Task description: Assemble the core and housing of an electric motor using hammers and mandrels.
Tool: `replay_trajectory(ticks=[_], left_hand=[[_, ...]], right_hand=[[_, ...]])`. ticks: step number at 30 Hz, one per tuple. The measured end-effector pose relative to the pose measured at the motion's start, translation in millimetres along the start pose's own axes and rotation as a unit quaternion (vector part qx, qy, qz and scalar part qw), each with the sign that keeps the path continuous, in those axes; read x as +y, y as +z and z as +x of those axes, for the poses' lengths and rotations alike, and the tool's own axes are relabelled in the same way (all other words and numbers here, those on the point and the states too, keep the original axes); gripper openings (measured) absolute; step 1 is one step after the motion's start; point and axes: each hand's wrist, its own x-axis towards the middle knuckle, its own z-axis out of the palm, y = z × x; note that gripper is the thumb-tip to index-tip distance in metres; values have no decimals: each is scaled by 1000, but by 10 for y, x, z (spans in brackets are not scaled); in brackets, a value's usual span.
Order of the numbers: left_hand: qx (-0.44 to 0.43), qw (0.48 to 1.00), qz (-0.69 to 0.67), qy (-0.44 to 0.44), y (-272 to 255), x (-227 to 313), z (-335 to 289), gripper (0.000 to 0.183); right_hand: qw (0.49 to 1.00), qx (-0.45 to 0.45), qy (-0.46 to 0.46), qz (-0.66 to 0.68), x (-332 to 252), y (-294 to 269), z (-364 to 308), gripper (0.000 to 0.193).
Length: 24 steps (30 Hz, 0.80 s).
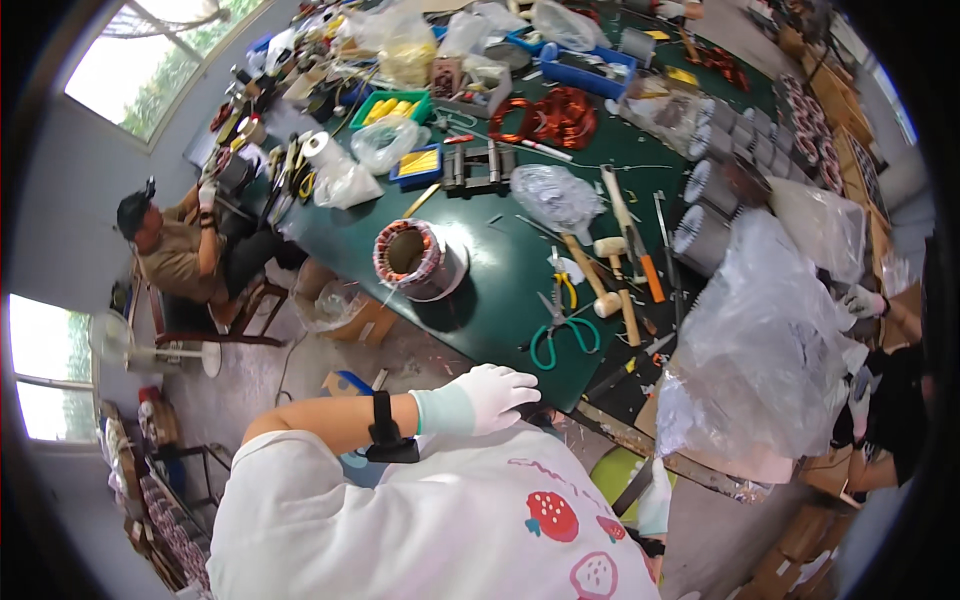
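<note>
My left hand (490, 398), in a white knit glove with a pale green cuff, hangs just off the table's near edge. Its fingers are loosely stretched, and nothing shows in them; a small dark shape lies by the fingertips. Low at the right, my right hand (655, 497) is gloved too and partly hidden, beside a dark strip at the table's corner. Nearest to the left hand on the green table (480, 335) are green-handled scissors (563, 335) and yellow-handled pliers (566, 287). Further left stands a motor stator (415, 262) with coil windings around its top.
Mallets (607, 304) and an orange-handled hammer (650, 270) lie right of the scissors. Red-brown wire coils (560, 118), trays and bags fill the far side. A big clear plastic bag (760, 340) covers the right corner, near another person's gloved hands (862, 302). One person (190, 245) sits left.
</note>
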Motion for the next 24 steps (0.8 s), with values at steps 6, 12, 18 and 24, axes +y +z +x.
replay_trajectory(ticks=[6,12,18,24], left_hand=[[66,997,-42,-17,-136,-616,-701,43],[209,972,-66,86,-458,-1346,-1065,31],[336,938,-50,-63,-1151,-1722,-1613,30],[318,934,-73,-145,-949,-1563,-2070,26]], right_hand=[[998,-31,-33,-31,-157,990,90,37],[995,-92,23,-9,-47,2255,-128,36],[988,-133,-10,-78,-52,2798,-215,35],[978,-159,-12,-131,65,2777,-52,35]])
